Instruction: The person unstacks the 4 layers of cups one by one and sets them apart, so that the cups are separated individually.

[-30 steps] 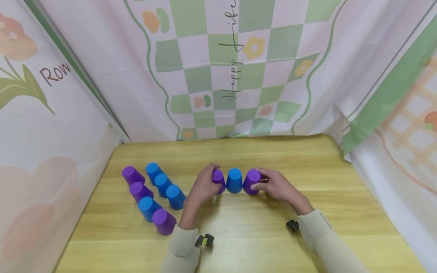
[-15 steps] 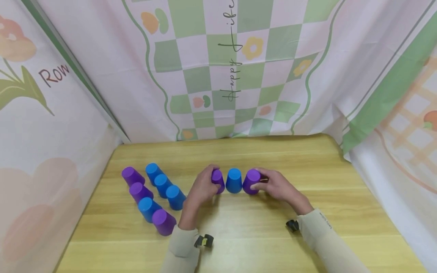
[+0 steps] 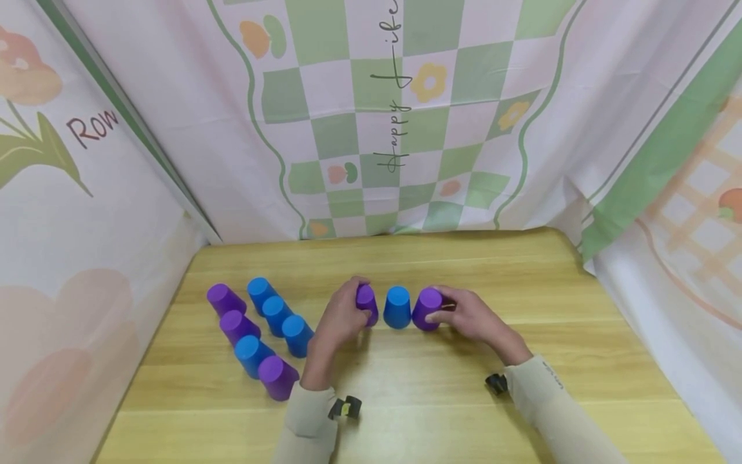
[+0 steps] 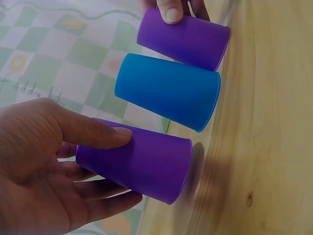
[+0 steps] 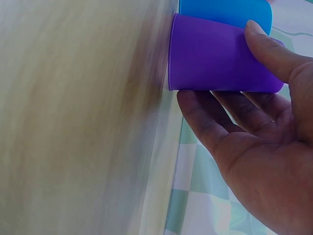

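Three upside-down cups form a row in the middle of the table. My left hand (image 3: 342,316) grips the purple cup (image 4: 142,164) at the row's left end, thumb on the near side and fingers behind it. In the left wrist view its rim seems slightly off the tabletop. The blue cup (image 3: 397,308) stands in the middle, touched by neither hand, with a gap to the left purple cup. At the right end, my right hand (image 3: 472,316) holds another purple cup (image 5: 220,56) between thumb and fingers; it is close beside the blue one.
Left on the wooden table (image 3: 464,412) stand several more upside-down cups in two slanted rows. One row has blue cups (image 3: 277,316); the other mixes purple cups (image 3: 239,327) with a blue one. Behind the table hangs a checked curtain (image 3: 382,129).
My left hand has shifted a little to the left with its purple cup, widening the gap to the blue cup. My right hand and its cup have stayed put.
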A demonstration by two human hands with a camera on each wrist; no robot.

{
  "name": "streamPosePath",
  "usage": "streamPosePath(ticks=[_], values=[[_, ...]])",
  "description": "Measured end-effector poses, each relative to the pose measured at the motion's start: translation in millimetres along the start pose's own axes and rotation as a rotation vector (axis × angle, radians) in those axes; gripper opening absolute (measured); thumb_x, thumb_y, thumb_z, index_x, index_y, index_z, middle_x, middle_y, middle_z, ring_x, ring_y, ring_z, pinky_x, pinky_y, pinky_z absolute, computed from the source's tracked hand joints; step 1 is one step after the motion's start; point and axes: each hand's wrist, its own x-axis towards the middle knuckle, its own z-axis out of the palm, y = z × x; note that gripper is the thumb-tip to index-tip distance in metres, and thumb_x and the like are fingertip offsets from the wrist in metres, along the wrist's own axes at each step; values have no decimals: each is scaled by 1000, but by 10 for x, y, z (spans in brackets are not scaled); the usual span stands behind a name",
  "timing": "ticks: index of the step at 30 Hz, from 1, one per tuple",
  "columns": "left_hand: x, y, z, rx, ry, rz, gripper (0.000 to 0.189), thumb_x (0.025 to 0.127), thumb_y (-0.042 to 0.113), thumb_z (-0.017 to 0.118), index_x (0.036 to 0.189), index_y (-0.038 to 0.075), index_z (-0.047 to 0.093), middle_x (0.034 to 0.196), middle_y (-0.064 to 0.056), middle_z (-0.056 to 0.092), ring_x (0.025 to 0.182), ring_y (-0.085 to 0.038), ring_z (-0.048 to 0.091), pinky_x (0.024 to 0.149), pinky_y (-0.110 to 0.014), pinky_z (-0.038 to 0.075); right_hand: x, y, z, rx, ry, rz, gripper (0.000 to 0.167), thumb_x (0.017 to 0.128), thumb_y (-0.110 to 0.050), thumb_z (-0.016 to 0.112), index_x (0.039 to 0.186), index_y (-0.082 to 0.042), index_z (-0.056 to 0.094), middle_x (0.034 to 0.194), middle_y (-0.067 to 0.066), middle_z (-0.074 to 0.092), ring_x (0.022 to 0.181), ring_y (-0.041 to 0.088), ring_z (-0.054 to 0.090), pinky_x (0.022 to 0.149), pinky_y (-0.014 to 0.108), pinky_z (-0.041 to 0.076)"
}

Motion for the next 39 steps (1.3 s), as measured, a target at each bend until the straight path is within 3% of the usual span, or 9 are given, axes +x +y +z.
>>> streamPosePath(ticks=[16, 29, 39], values=[[-25, 27, -75, 71, 81, -51, 62, 91, -5, 70, 149, 13, 54, 143, -17, 59, 134, -39, 58, 111, -57, 52, -2, 18, -2, 0, -2, 1, 54, 95, -28, 80, 143, -11, 64, 127, 11, 73, 120, 33, 69, 101, 50, 59], [5, 24, -143, 60, 214, -201, 60, 95, -2, 67, 150, 18, 54, 139, -17, 57, 132, -38, 58, 110, -56, 52, 5, 29, 3, 1, 0, -1, 52, 95, -27, 80, 142, -12, 64, 128, 11, 73, 121, 33, 68, 102, 51, 59], [7, -27, -193, 115, 279, -202, 56, 94, -1, 66, 147, 14, 57, 139, -21, 56, 127, -39, 60, 107, -54, 55, 8, 37, 2, 6, 1, 2, 53, 95, -27, 80, 143, -12, 64, 128, 12, 73, 121, 34, 68, 101, 51, 59]])
